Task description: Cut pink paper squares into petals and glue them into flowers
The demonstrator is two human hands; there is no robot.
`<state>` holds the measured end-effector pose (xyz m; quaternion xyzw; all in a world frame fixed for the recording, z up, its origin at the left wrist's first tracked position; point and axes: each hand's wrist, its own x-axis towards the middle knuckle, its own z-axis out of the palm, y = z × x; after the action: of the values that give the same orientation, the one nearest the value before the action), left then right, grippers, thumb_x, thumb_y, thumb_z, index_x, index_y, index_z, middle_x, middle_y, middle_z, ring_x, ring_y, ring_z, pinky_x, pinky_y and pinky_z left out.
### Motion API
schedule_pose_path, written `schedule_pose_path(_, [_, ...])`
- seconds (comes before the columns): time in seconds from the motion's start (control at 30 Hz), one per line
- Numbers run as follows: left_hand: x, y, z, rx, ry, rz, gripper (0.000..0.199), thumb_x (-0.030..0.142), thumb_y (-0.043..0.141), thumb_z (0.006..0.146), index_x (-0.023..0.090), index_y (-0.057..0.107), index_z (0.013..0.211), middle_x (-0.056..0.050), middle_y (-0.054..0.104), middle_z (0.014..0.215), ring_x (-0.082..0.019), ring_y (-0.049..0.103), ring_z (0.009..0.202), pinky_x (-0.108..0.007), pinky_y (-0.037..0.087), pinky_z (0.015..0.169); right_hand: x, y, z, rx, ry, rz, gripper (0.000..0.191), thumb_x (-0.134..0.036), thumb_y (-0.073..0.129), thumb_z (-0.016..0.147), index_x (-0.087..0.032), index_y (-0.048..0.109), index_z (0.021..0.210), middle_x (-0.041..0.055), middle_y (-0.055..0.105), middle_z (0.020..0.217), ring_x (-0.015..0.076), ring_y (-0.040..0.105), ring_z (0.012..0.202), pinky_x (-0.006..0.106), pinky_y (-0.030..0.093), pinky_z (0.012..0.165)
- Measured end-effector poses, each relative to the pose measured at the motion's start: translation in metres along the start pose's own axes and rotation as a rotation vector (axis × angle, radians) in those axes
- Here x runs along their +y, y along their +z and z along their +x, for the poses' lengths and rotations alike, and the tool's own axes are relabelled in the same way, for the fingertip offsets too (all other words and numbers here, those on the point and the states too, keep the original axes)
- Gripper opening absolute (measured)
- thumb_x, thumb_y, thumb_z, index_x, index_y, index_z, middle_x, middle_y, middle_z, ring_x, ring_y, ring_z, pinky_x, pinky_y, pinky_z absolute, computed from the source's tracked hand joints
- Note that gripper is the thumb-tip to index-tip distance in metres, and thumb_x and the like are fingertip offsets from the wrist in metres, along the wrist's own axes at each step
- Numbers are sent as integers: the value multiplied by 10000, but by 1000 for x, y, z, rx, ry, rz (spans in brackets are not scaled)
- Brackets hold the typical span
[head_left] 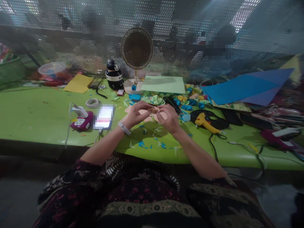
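Both hands meet above the middle of the counter [35,117], well in from its near edge. The fingers of the left hand [139,113] and the right hand [169,117] pinch a small peach piece [155,110] between them, its exact shape hard to tell. Paper scraps [142,145] lie between the hands and the near edge.

The widest room for moving is on the left, where the green surface runs from the purple adapter [82,122] out to the far left; a white cord [67,139] drops over the near edge there. The left forearm passes just beside the phone [104,117]. Room is tighter on the right: the yellow glue gun [206,123] lies near the right forearm, and a black cord [262,171] hangs past the near edge. Beyond the hands, folded paper pieces [187,107], a pale green sheet [163,84] and the fan [137,49] crowd the far side.

Of the containers, the clear tub [52,70] at far left shows something blue inside. The green basket [11,71] beside it holds bright, blurred stuff. The dark bottle [114,76] stands upright left of the fan, its contents hidden.
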<state>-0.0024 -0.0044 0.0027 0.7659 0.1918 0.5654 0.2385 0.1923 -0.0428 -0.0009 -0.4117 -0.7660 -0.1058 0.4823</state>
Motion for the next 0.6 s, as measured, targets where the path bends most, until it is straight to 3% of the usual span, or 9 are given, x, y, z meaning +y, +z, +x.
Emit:
schedule_pose_path(0.37, [1, 0, 0, -10, -18, -20, 132, 261, 683, 851, 188, 733, 949, -70, 696, 902, -154, 676, 851, -282, 581, 725, 0, 0, 0, -38, 15, 1, 126, -341, 560, 908, -235, 627, 894, 85, 728, 988, 255, 674, 970, 478, 476, 990])
schedule_pose_path(0.6, [0, 1, -2, 18, -90, -70, 323, 224, 665, 848, 169, 642, 1165, -77, 693, 1023, -144, 679, 912, -281, 583, 809, -1, 0, 1, -15, -8, 2, 131, -327, 562, 921, -223, 634, 889, 95, 727, 998, 250, 677, 975, 456, 505, 953])
